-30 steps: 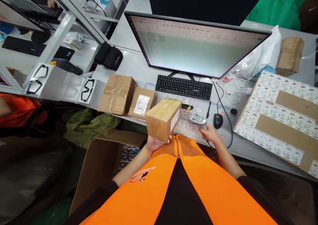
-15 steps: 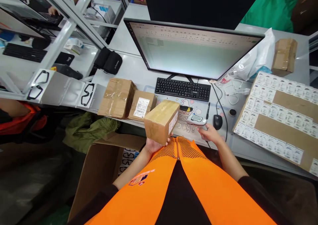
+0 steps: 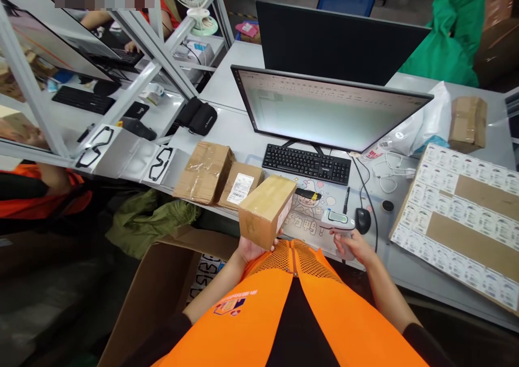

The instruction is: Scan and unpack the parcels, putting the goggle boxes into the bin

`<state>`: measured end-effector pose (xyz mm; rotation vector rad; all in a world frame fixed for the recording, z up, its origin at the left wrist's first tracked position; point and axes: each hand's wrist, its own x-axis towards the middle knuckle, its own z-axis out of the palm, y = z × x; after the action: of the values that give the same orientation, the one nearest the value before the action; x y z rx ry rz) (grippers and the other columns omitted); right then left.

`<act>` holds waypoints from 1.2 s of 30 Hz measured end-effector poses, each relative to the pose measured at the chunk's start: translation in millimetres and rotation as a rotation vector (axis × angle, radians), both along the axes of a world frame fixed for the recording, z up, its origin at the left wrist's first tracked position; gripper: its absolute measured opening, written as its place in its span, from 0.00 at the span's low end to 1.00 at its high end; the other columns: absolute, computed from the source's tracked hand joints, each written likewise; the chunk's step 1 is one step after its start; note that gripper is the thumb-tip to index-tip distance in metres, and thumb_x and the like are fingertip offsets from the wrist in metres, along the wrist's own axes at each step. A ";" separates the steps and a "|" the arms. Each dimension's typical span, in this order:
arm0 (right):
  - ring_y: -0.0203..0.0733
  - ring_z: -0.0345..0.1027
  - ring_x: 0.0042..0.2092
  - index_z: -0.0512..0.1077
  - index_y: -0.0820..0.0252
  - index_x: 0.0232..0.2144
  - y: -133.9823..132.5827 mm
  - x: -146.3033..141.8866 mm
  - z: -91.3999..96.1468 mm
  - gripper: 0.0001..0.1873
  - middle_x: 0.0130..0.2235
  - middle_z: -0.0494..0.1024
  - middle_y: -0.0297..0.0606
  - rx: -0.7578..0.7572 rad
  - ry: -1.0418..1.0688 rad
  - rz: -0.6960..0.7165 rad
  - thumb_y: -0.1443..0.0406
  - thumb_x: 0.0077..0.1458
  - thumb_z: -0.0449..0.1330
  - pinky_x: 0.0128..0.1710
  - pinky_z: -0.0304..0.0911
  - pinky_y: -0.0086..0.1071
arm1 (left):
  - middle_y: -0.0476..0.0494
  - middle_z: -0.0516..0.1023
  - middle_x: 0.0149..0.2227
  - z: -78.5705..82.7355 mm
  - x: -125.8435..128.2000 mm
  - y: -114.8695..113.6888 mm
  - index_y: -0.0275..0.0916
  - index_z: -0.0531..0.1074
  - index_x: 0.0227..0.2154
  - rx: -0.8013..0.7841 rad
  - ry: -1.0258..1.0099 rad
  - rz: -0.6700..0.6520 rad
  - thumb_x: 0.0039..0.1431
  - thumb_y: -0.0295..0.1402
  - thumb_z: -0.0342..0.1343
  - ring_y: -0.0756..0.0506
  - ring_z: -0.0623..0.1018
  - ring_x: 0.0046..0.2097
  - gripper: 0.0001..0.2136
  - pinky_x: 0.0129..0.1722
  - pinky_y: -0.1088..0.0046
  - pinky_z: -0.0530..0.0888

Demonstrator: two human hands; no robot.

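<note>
One taped carton rests in the left hand, raised at the desk's near edge. That hand's fingers are cupped around its underside and lower edge; part of the hold is hidden beneath. At 3 o'clock from the carton, the right hand has its fingers curled below a handheld device with a small screen, closed on it as far as shows, though the grip itself is mostly out of sight.

The likeliest trouble is the carton tipping off the palm: it is held only from below, so a tilt of the wrist could send it down toward the open box at 7 o'clock. A swing toward 10 o'clock could knock the labelled carton standing just beside it. The carton's label faces the device at a slant, and fingers sliding up that side might cover it. At 3 o'clock from the device, the mouse sits close enough to be bumped, and a careless forearm could catch its cable.
</note>
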<state>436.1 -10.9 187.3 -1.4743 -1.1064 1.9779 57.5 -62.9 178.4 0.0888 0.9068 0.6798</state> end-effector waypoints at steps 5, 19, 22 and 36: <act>0.39 0.64 0.21 0.77 0.60 0.40 0.1 2.6 0.2 0.25 0.18 0.71 0.30 -0.005 0.007 0.030 0.46 0.53 0.69 0.29 0.64 0.34 | 0.32 0.84 0.55 -12.1 2.3 4.6 0.54 0.78 0.64 0.028 -0.033 0.023 0.53 0.74 0.56 0.24 0.81 0.59 0.42 0.50 0.41 0.80; 0.62 0.70 0.66 0.63 0.68 0.70 0.4 -8.2 -142.1 0.39 0.63 0.76 0.61 0.393 -0.998 -0.019 0.57 0.59 0.54 0.65 0.67 0.53 | 0.29 0.83 0.58 -15.1 -44.0 38.9 0.37 0.77 0.61 0.157 0.318 0.043 0.49 0.62 0.70 0.25 0.77 0.65 0.43 0.61 0.51 0.77; 0.63 0.70 0.63 0.63 0.68 0.70 -4.0 -8.2 -151.6 0.39 0.60 0.77 0.61 0.401 -1.081 0.014 0.56 0.61 0.55 0.64 0.67 0.54 | 0.30 0.72 0.70 11.0 -48.3 58.1 0.43 0.67 0.73 0.504 0.654 -0.113 0.49 0.53 0.75 0.25 0.68 0.73 0.49 0.71 0.48 0.67; 0.57 0.75 0.61 0.68 0.69 0.72 161.6 -16.9 -81.8 0.34 0.58 0.83 0.56 0.385 -1.111 0.158 0.64 0.67 0.53 0.66 0.66 0.44 | 0.36 0.72 0.70 -31.5 -0.3 16.6 0.55 0.73 0.71 1.261 1.700 -0.818 0.60 0.32 0.72 0.27 0.67 0.70 0.36 0.71 0.44 0.63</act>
<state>419.2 150.7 105.5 -2.3226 -1.9115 0.8015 57.2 -46.3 146.9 2.3032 1.6614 0.1391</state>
